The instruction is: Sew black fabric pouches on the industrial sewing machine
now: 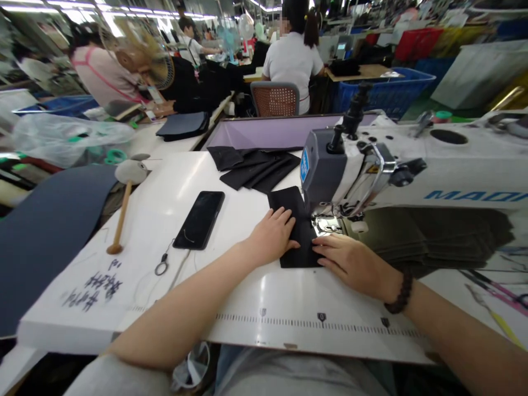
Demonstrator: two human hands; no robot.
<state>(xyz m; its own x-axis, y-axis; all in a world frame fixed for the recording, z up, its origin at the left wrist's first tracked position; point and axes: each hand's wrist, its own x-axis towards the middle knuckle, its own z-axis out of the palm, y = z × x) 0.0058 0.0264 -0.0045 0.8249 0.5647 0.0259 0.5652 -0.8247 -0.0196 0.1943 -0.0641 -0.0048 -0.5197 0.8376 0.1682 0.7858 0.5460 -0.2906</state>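
Note:
A black fabric piece [295, 256] lies flat on the white sewing table, its right edge at the needle plate [329, 225] of the sewing machine [325, 159]. My left hand [274, 234] rests on the left part of this fabric, palm down with fingers stretched out. On its lower right edge, just in front of the presser foot, lie the fingertips of my right hand [350, 258], also stretched out. A dark bracelet [400, 291] circles my right wrist. Behind the fabric, several more black pieces [259, 168] are heaped. The needle tip is too small to make out.
Left of my hands lie a black phone [200, 220] with a ring strap and a wooden-handled mallet [126, 203]. Dark olive fabric [437, 236] is stacked under the machine arm. Pink-handled scissors [499, 289] lie at the right. Other people sit at work beyond the table.

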